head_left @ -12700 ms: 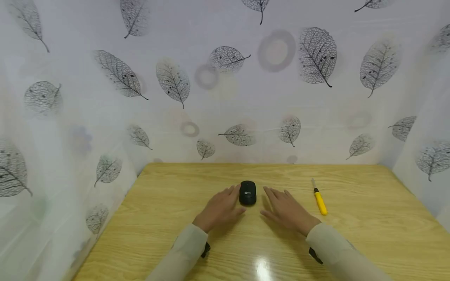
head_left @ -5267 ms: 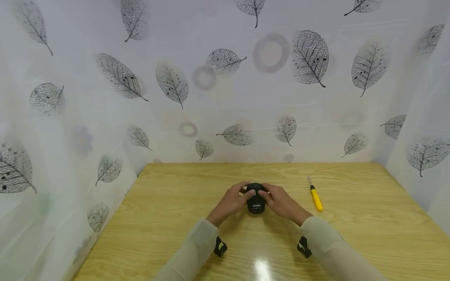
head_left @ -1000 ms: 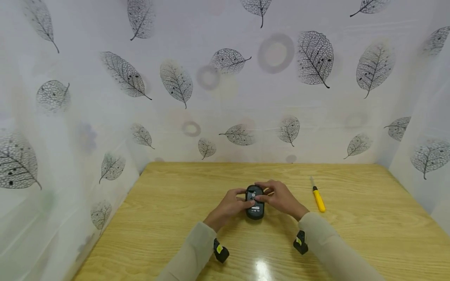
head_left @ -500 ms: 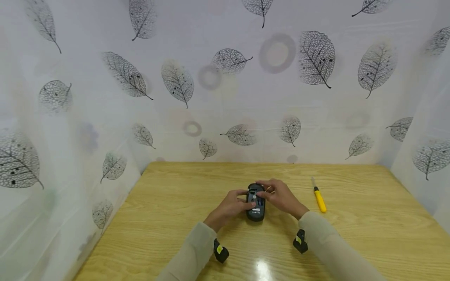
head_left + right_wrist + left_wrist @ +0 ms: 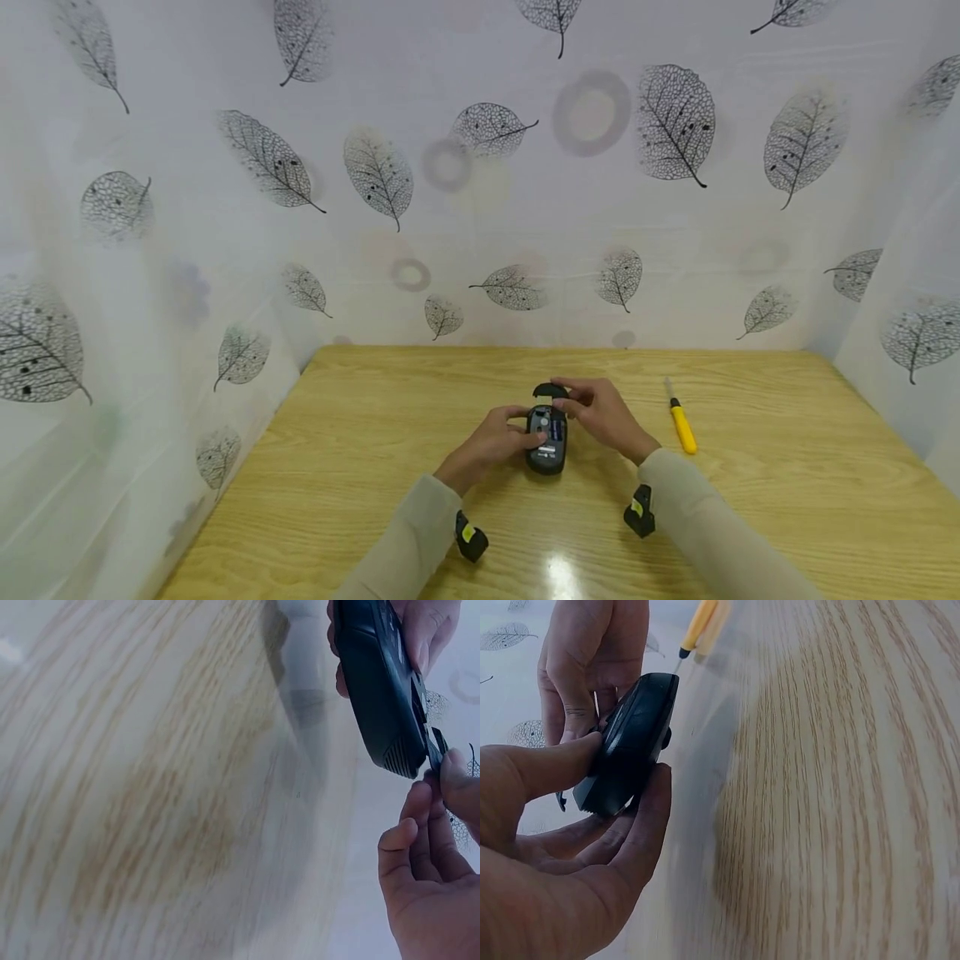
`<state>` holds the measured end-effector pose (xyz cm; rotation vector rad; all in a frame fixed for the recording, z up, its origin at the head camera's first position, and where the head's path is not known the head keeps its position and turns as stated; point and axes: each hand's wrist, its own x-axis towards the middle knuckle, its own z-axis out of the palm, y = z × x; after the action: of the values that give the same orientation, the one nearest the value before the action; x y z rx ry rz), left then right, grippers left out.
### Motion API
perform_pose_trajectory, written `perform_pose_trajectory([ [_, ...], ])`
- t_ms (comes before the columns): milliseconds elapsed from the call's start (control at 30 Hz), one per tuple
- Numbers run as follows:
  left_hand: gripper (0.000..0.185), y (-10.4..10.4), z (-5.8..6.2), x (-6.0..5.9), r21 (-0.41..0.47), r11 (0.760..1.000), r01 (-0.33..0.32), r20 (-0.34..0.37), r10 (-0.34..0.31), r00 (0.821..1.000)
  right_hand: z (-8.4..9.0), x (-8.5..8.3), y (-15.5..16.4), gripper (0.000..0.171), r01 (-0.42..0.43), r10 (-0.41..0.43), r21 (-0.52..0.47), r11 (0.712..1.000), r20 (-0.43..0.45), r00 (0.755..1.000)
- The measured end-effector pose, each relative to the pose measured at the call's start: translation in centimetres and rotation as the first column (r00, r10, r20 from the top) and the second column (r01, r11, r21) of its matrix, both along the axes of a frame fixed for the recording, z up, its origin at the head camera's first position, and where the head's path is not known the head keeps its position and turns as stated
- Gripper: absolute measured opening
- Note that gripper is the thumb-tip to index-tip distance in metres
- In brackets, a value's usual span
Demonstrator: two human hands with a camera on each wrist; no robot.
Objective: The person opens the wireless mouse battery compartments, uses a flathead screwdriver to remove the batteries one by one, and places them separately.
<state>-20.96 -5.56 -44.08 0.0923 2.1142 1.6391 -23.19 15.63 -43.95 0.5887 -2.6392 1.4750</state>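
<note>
- Since half a second ago, the right hand [image 5: 606,417] has drawn the dark cover [image 5: 550,390] farther off the far end of the black mouse [image 5: 546,461], and a pale gap now shows between the two parts; near the right thumb, whether they touch is hard to tell.
- Left hand [image 5: 491,439]: much as it was half a second ago, with its fingers clamped on the mouse, thumb pressed on the labelled underside and the other fingers on the opposite side.
- Right hand: thumb and fingertips pinch the cover at its right end; in the right wrist view the cover is a thin dark strip beside the ridged end of the mouse.
- Mouse: held up off the surface [image 5: 360,433] in front of the person, between the two hands, underside turned toward the head camera; a dark bluish piece [image 5: 557,429] shows in its opened far part, too small to name surely.
- Screwdriver [image 5: 682,429]: yellow-handled, lying on the surface to the right of both hands, untouched, tip toward the far edge.
- Beyond the surface hangs a pale backdrop [image 5: 465,233] printed with dark leaf skeletons.
- Light sleeves [image 5: 408,533] cover both forearms, with a small black device [image 5: 471,537] at each wrist.
</note>
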Motion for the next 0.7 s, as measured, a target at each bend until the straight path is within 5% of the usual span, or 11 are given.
perform_pose_trajectory([
  [700,0.062,-0.7,-0.1,0.3,0.016,1.0,0.014,-0.004,-0.014,1.0,-0.3,-0.1,1.4,0.037,0.105,-0.114,0.096,0.99,0.089,0.99],
])
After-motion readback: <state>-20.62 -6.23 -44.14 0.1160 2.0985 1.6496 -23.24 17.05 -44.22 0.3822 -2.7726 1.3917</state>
